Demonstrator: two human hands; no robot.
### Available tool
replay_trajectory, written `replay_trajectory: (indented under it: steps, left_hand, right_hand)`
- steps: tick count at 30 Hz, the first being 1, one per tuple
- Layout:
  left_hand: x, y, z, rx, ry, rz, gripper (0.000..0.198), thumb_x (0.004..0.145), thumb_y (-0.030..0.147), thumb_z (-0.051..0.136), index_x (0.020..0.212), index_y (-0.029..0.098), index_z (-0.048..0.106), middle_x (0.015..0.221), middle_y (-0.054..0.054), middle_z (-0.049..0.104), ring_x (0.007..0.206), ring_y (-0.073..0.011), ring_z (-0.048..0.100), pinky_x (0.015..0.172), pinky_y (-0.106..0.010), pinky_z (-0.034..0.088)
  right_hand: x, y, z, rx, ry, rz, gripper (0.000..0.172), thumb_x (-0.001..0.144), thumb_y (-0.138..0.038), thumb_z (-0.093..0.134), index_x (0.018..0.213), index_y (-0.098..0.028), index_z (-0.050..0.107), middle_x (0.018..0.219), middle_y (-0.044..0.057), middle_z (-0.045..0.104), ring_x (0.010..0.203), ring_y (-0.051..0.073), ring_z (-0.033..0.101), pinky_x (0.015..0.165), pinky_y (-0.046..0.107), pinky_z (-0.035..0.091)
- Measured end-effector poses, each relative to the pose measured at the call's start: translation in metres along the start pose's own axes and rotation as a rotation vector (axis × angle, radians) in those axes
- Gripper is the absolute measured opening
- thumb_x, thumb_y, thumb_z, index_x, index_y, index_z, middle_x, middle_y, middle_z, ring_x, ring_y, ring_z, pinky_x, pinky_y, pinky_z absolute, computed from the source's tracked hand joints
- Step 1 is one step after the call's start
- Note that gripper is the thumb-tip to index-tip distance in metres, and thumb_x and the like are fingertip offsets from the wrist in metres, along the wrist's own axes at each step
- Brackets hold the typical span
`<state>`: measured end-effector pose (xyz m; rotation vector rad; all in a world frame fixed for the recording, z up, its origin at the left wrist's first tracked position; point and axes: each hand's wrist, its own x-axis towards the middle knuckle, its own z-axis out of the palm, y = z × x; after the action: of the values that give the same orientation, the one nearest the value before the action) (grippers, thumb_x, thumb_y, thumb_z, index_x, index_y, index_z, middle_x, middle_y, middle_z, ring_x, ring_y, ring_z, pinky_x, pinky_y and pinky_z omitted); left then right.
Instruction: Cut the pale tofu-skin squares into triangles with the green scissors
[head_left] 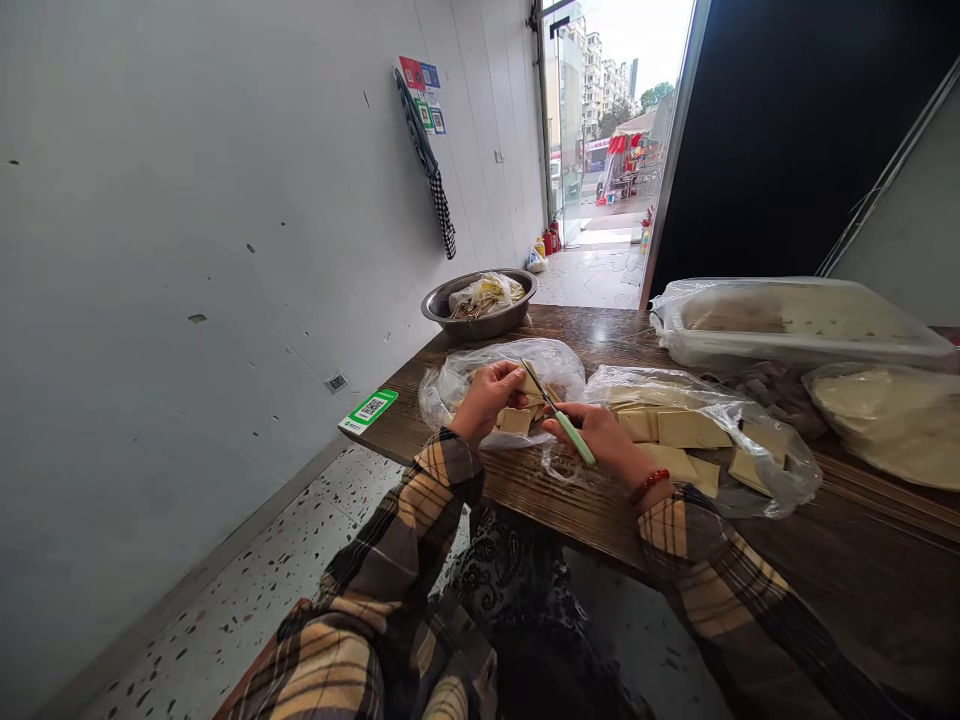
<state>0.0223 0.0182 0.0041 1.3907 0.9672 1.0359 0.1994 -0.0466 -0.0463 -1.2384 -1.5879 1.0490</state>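
My left hand [489,398] pinches a thin beige piece [534,384], which looks like tofu sheet, above an open clear plastic bag [559,355]. More cut beige pieces [514,420] lie in that bag. In my right hand [600,437] is a small knife [576,440] with a pale green handle; its narrow blade points up and left, against or just beside the held piece. To the right, a second clear bag [795,475] holds several flat beige rectangles [694,429]. The fingertips of my left hand are partly hidden.
A metal basin [480,325] with bagged skewers stands at the table's [555,515] far end. On the right are a plastic-covered tray [810,320], a bag of pale sheets [892,420] and thin sticks [885,495]. A green QR card [369,410] lies at the left corner, near the wall.
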Motion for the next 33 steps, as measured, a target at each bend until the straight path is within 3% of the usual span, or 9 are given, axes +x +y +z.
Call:
replay_trajectory:
  steps: [6,10,12,16,20,22,26,31,33]
  left_hand:
    - [0.006,-0.013,-0.01,0.047,0.147,0.01,0.018,0.079,0.025,0.066,0.09,0.011,0.06,0.074,-0.003,0.063,0.057,-0.0101,0.062,0.052,-0.021,0.051]
    - [0.007,-0.023,-0.02,0.225,0.281,0.096,0.036,0.075,0.02,0.068,0.11,0.013,0.059,0.094,-0.006,0.064,0.066,-0.0105,0.063,0.056,-0.021,0.051]
    - [0.005,-0.026,-0.024,0.371,0.255,0.139,0.033,0.074,0.02,0.068,0.106,0.014,0.063,0.093,-0.006,0.065,0.067,-0.0116,0.062,0.056,-0.022,0.049]
    - [-0.003,-0.031,-0.027,0.55,0.136,0.177,0.013,0.068,0.015,0.069,0.08,0.017,0.069,0.08,-0.005,0.066,0.072,-0.0161,0.06,0.069,-0.027,0.048]
    - [-0.007,-0.032,-0.029,0.921,-0.085,0.271,0.016,0.067,0.012,0.066,0.08,0.019,0.071,0.084,-0.006,0.066,0.085,-0.022,0.059,0.087,-0.036,0.045]
    - [-0.008,-0.033,-0.03,1.02,-0.138,0.287,0.02,0.065,0.012,0.067,0.083,0.019,0.072,0.084,-0.007,0.065,0.087,-0.0241,0.058,0.09,-0.039,0.043]
    - [-0.009,-0.033,-0.032,1.122,-0.149,0.3,0.024,0.063,0.013,0.068,0.086,0.019,0.073,0.083,-0.007,0.063,0.087,-0.025,0.057,0.087,-0.038,0.043]
    - [-0.01,-0.03,-0.033,1.083,-0.123,0.297,0.01,0.062,0.009,0.066,0.064,0.018,0.067,0.069,-0.004,0.057,0.073,-0.0195,0.053,0.074,-0.032,0.043]
    - [-0.01,-0.029,-0.034,1.059,-0.08,0.309,0.009,0.065,0.009,0.064,0.064,0.018,0.065,0.069,-0.003,0.057,0.072,-0.0177,0.052,0.071,-0.03,0.042]
  right_hand:
    - [0.0,0.0,0.001,0.176,0.025,0.094,0.052,0.074,-0.057,0.068,0.106,-0.017,0.069,0.059,-0.003,0.055,0.045,0.012,0.05,0.039,0.023,0.044]
    - [-0.002,-0.006,0.0,0.247,0.038,0.111,0.05,0.071,-0.057,0.071,0.102,-0.017,0.069,0.06,-0.003,0.056,0.044,0.01,0.05,0.039,0.022,0.044]
    - [-0.002,-0.007,0.0,0.274,0.045,0.115,0.051,0.071,-0.056,0.071,0.103,-0.017,0.069,0.06,-0.003,0.056,0.045,0.01,0.05,0.039,0.022,0.044]
    - [-0.002,-0.006,0.0,0.304,0.05,0.106,0.051,0.07,-0.055,0.073,0.103,-0.017,0.068,0.062,-0.003,0.056,0.047,0.01,0.05,0.04,0.022,0.045]
    - [-0.001,-0.002,0.001,0.319,0.035,0.107,0.052,0.068,-0.055,0.075,0.103,-0.017,0.07,0.06,-0.003,0.056,0.046,0.01,0.05,0.04,0.023,0.045]
    - [-0.001,-0.002,0.001,0.326,0.03,0.113,0.052,0.068,-0.054,0.075,0.104,-0.017,0.069,0.06,-0.003,0.056,0.046,0.01,0.05,0.039,0.022,0.044]
    - [-0.001,-0.002,0.002,0.333,0.025,0.123,0.05,0.069,-0.052,0.075,0.105,-0.018,0.069,0.062,-0.003,0.057,0.046,0.01,0.05,0.04,0.022,0.044]
    - [-0.002,-0.003,0.002,0.336,0.027,0.131,0.051,0.068,-0.051,0.076,0.105,-0.017,0.068,0.061,-0.004,0.057,0.044,0.009,0.049,0.039,0.022,0.044]
    - [-0.002,-0.004,0.002,0.342,0.026,0.127,0.05,0.069,-0.051,0.075,0.104,-0.017,0.068,0.061,-0.004,0.056,0.045,0.009,0.049,0.039,0.022,0.044]
